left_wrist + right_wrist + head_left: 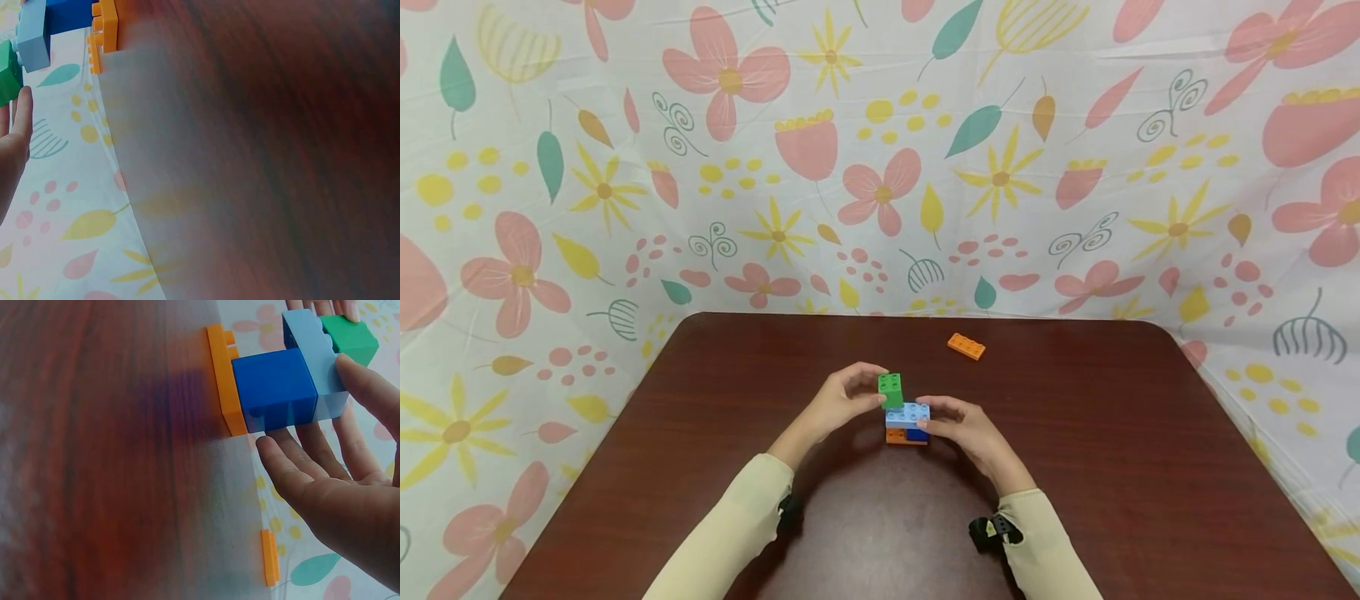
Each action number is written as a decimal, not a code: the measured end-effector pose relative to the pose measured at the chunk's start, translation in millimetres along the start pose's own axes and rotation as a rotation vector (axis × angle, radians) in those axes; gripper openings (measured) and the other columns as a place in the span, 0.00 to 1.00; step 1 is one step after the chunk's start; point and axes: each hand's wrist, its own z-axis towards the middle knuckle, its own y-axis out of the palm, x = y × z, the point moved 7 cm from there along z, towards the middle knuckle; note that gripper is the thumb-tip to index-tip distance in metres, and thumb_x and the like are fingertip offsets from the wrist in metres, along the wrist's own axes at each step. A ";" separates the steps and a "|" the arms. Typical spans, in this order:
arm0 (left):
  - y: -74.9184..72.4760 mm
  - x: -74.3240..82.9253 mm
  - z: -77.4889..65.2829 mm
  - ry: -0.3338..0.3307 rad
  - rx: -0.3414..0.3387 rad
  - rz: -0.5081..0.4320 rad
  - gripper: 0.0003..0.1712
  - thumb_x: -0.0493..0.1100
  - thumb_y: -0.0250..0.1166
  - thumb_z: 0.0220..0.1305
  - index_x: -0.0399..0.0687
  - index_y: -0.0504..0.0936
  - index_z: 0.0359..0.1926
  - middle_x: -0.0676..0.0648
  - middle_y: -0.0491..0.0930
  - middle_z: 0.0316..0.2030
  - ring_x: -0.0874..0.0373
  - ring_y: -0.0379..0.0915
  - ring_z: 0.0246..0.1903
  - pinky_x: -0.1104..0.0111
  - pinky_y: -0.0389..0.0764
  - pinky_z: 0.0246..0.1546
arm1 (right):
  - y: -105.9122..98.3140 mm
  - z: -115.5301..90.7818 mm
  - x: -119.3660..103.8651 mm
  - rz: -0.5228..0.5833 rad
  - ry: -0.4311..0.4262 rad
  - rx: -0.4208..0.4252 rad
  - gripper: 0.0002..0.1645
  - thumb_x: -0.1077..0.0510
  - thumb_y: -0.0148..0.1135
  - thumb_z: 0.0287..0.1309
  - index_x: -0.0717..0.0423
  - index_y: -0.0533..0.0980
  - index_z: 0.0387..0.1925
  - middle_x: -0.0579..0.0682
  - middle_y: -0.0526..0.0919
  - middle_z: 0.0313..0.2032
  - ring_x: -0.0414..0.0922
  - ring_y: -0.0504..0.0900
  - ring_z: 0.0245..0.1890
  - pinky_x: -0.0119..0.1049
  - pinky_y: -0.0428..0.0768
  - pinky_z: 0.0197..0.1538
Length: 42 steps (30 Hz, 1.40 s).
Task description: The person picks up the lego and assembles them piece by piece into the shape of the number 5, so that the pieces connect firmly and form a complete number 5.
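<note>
Pinches green cuboid plastic block (891,393) in left grip (847,397); clamps light-blue rectangular plastic brick (902,418) beneath in right grip (967,427).

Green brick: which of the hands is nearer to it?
Left. The left hand pinches the green brick; the right hand holds the light blue brick below it.

The head camera looks forward and down from above the near side, farthest back, taking in the glossy reddish-brown table (1075,500) and the white flower-printed cloth (880,75) beyond. Both wrist cameras sit low over the tabletop, turned sideways, facing the far cloth; the right one frames the dark-blue plastic block (275,387) closely, while the left one catches it cut off at the view's edge. All three views share the green studded plastic block (891,389) and the light-blue studded plastic brick (907,415).
</note>
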 end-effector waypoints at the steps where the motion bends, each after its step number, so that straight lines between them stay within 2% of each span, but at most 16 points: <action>1: 0.5 0.5 -0.6 0.006 -0.003 -0.008 0.20 0.34 0.66 0.62 0.40 0.77 0.55 0.39 0.79 0.48 0.48 0.74 0.48 0.66 0.78 0.45 | -0.1 -0.1 0.0 -0.001 0.001 0.001 0.27 0.53 0.70 0.55 0.54 0.77 0.57 0.54 0.76 0.58 0.49 0.77 0.54 0.47 0.73 0.59; 5: 1.5 0.1 -3.1 0.017 -0.013 -0.034 0.21 0.31 0.65 0.61 0.37 0.76 0.56 0.37 0.78 0.48 0.48 0.74 0.48 0.67 0.78 0.46 | -0.2 -0.2 0.2 0.001 0.006 0.002 0.27 0.53 0.70 0.55 0.53 0.77 0.57 0.54 0.75 0.58 0.50 0.77 0.54 0.48 0.72 0.59; 12: 2.3 -5.1 -5.8 -0.007 -0.032 -0.072 0.19 0.33 0.66 0.61 0.41 0.78 0.54 0.41 0.79 0.46 0.50 0.75 0.48 0.66 0.78 0.49 | -0.1 0.0 0.6 0.000 0.005 -0.002 0.28 0.53 0.70 0.55 0.54 0.76 0.58 0.55 0.73 0.59 0.49 0.77 0.54 0.47 0.72 0.59; 19: 4.5 -5.2 -7.9 0.016 -0.051 -0.065 0.20 0.34 0.67 0.61 0.39 0.77 0.55 0.40 0.79 0.47 0.50 0.75 0.49 0.65 0.78 0.51 | 0.0 0.3 0.6 0.001 0.011 0.002 0.27 0.53 0.70 0.56 0.53 0.77 0.57 0.54 0.74 0.59 0.49 0.77 0.53 0.47 0.73 0.59; 24: 5.5 -5.1 -9.3 0.006 -0.060 -0.046 0.20 0.33 0.67 0.60 0.40 0.77 0.54 0.40 0.79 0.48 0.51 0.76 0.49 0.64 0.78 0.51 | 0.3 -0.1 -0.2 0.007 0.013 -0.001 0.27 0.54 0.70 0.55 0.54 0.77 0.57 0.54 0.74 0.59 0.49 0.77 0.53 0.47 0.73 0.59; 30: 6.7 -2.6 -9.0 0.015 -0.065 -0.007 0.20 0.33 0.67 0.60 0.42 0.78 0.54 0.38 0.80 0.47 0.49 0.76 0.49 0.58 0.77 0.52 | -0.8 0.6 -0.3 0.003 0.017 0.006 0.28 0.53 0.70 0.55 0.54 0.77 0.57 0.54 0.75 0.58 0.49 0.78 0.52 0.48 0.73 0.59; 35: 8.5 -1.7 -8.9 0.018 -0.069 0.000 0.21 0.32 0.66 0.60 0.39 0.77 0.55 0.35 0.79 0.48 0.44 0.75 0.50 0.49 0.74 0.53 | 0.5 0.2 0.6 0.004 0.023 0.003 0.28 0.53 0.70 0.55 0.54 0.77 0.57 0.54 0.75 0.58 0.49 0.78 0.52 0.48 0.73 0.59; 42: 10.2 -1.0 -7.1 0.010 -0.081 0.016 0.21 0.29 0.65 0.60 0.35 0.75 0.55 0.33 0.78 0.48 0.39 0.73 0.51 0.46 0.73 0.54 | 0.2 -0.5 -1.2 0.007 0.016 0.010 0.28 0.54 0.70 0.55 0.54 0.77 0.57 0.54 0.76 0.57 0.48 0.79 0.52 0.47 0.74 0.58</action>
